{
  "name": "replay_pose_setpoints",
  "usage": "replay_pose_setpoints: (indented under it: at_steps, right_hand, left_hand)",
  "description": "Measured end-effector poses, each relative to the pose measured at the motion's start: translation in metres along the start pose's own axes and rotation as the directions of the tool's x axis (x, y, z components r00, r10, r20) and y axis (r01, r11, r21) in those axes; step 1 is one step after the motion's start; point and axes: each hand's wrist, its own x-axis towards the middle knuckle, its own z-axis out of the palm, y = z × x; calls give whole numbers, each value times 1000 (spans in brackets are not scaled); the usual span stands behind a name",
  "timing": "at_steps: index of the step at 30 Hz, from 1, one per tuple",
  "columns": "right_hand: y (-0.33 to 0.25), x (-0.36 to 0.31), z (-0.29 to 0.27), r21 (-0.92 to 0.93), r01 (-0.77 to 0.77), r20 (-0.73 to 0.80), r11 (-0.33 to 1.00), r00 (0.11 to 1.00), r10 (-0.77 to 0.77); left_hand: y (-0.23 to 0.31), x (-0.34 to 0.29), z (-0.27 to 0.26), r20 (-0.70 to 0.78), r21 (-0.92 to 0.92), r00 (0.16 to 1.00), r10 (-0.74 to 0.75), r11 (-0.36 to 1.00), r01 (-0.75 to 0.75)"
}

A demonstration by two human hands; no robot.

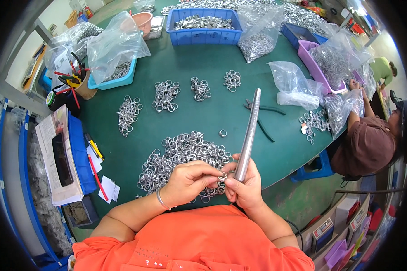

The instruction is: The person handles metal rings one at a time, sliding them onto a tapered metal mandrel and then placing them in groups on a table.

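Observation:
Pinched between the thumb and forefinger of my left hand (185,183) is a silver-coloured ring (222,177). My right hand (248,189) is closed around the lower end of a long, tapered metal ring mandrel (248,135), which points up and away, and its fingertips meet the ring too. A large pile of metal rings (185,153) lies just beyond my left hand. One single ring (223,133) sits apart beside the pile. Several smaller heaps of rings, one of them a heap (166,95) near the middle, lie farther off on the green table (199,63).
Pliers (262,118) lie right of the mandrel. A blue bin (203,38) of metal pieces stands at the back; a purple bin (311,63) is at right. A phone (61,159) and a red pen (97,178) lie at left. Another person (366,144) handles bagged rings at right.

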Motion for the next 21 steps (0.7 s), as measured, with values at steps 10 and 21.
replay_pose_setpoints:
  at_steps: [10,21]
  right_hand:
    - [0,0,8,-147,95,19,985,995,-93]
    - [2,-2,4,-152,65,44,986,997,-59]
  left_hand:
    - [-10,-1,3,-102,-286,987,-121,954,87]
    - [-12,0,-2,-90,-393,992,-87,919,45]
